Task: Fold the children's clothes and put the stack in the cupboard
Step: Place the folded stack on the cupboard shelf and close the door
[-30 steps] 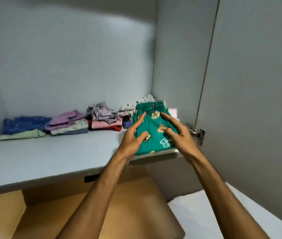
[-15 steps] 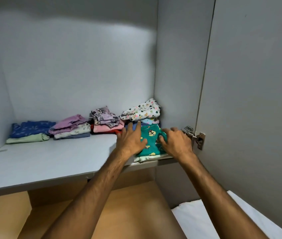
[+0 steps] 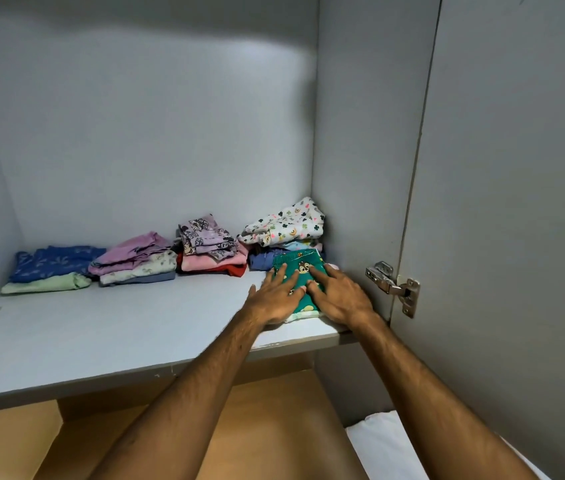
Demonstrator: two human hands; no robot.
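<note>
Cupboard shelf (image 3: pixel 101 327) | left hand (image 3: pixel 274 299) and right hand (image 3: pixel 341 299) lay flat, fingers spread, on the green folded stack (image 3: pixel 296 270) — placement looked nearly done | release remained.

I see pale grey laminate walls (image 3: pixel 142 140) lit from above, and a steel hinge (image 3: pixel 393 287) at the right of the frame.

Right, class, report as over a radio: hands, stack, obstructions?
Left hand and right hand flat on green printed folded stack. Stack on grey cupboard shelf. Nothing blocking.
</note>
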